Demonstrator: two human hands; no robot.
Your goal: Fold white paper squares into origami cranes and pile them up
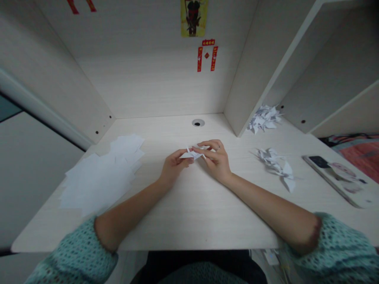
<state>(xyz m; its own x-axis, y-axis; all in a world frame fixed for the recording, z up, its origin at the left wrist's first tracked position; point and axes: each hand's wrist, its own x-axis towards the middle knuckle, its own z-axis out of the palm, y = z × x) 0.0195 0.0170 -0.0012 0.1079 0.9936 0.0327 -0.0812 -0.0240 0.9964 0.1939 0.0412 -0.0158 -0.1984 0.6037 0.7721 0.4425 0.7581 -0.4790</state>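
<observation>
Between my two hands, above the middle of the desk, is a small white paper crane (192,155) with pointed folded parts. My left hand (174,164) pinches its left side between thumb and fingers. On the other side, my right hand (217,157) grips it with thumb and forefinger, the other fingers curled above. Part of the crane is hidden behind the fingers. Left of my hands lies a spread of white paper sheets (100,177). A row of folded paper cranes (275,163) rests to the right of my right forearm.
A heap of folded white paper pieces (265,118) sits at the back right, beside an upright panel (251,79). A phone (337,179) lies near the right side. The desk (189,213) has a round cable hole (198,122) near the back wall. Red cloth (363,154) is at far right.
</observation>
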